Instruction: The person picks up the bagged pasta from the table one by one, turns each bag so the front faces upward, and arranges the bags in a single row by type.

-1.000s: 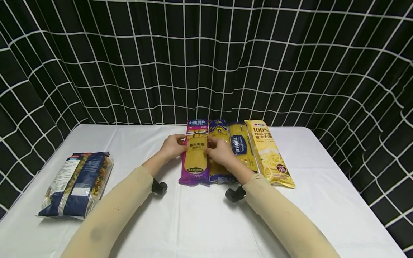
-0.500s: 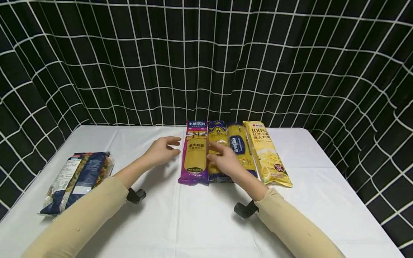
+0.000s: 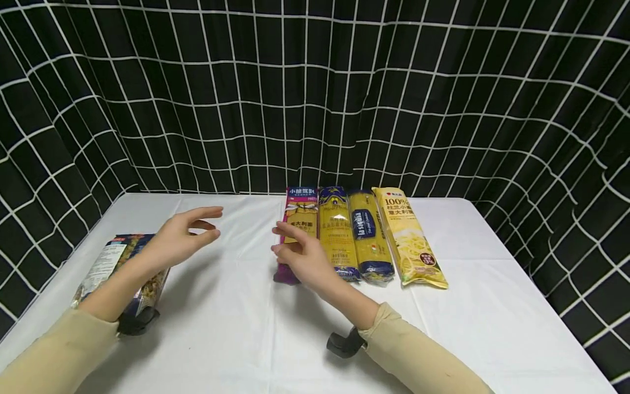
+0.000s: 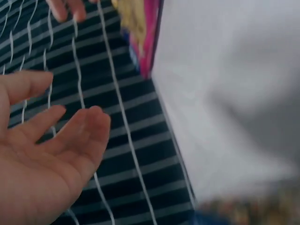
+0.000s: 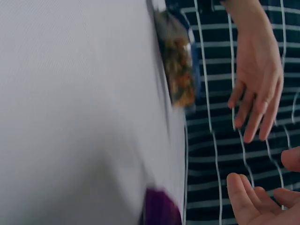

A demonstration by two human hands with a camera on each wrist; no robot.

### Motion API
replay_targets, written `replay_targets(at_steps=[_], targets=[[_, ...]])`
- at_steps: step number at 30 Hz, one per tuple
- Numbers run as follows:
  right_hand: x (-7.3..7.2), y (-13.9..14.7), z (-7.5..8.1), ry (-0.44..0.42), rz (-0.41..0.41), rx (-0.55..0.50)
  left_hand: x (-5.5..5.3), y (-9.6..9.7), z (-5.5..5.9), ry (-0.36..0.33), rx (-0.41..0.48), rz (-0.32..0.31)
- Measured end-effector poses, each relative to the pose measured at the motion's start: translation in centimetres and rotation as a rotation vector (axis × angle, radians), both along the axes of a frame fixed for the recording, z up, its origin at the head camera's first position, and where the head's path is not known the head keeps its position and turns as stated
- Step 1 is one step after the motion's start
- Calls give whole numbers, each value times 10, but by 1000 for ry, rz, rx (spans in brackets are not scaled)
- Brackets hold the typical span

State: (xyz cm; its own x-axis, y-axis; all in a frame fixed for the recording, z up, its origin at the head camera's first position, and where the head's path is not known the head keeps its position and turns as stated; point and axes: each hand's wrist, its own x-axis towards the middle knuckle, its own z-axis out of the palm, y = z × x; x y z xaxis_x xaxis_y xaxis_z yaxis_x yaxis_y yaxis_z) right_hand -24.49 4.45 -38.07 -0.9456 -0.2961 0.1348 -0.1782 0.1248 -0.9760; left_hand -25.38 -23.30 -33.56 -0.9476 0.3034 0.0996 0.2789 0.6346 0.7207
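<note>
Four long pasta packs lie side by side on the table: a purple spaghetti pack (image 3: pixel 301 219), a yellow-and-blue spaghetti pack (image 3: pixel 338 235), a la sicilia spaghetti pack (image 3: pixel 369 235) and a pale yellow spaghetti pack (image 3: pixel 410 238), slightly slanted. My right hand (image 3: pixel 307 257) hovers over the purple pack's lower part, partly hiding it, fingers loosely bent and holding nothing. At the left, my left hand (image 3: pixel 179 238) is raised above the table with nothing in it. Its forearm partly covers a bag of coloured short pasta (image 3: pixel 110 260).
White cloth (image 3: pixel 236 328) covers the table. Behind and along both sides hangs a black curtain (image 3: pixel 315 98) with white grid lines. A black wrist mount (image 3: pixel 138 321) is on the left wrist, and another mount (image 3: pixel 344 343) on the right.
Both hands have let go of the purple pack and moved left. The left hand has travelled further, to near the bag of short pasta. The packs stay in their row.
</note>
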Motion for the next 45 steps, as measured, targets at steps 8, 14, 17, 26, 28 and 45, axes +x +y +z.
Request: replay_targets(at_steps=[8, 14, 17, 26, 28, 45], targets=[[18, -55, -10, 22, 140, 9, 10, -71, -6, -6, -202, 50], [27, -94, -17, -11, 194, 95, 7, -120, -17, 19, -328, 131], [31, -114, -20, -61, 222, 101, 2, -143, -23, -2, -382, 170], [38, -159, -28, -250, 223, 69, -18, -189, -41, -267, -308, 222], [38, -167, -30, -277, 211, 71, -24, -198, -50, -315, -270, 214], [41, -202, -37, -285, 210, 117, -20, -188, -46, -288, -170, 201]])
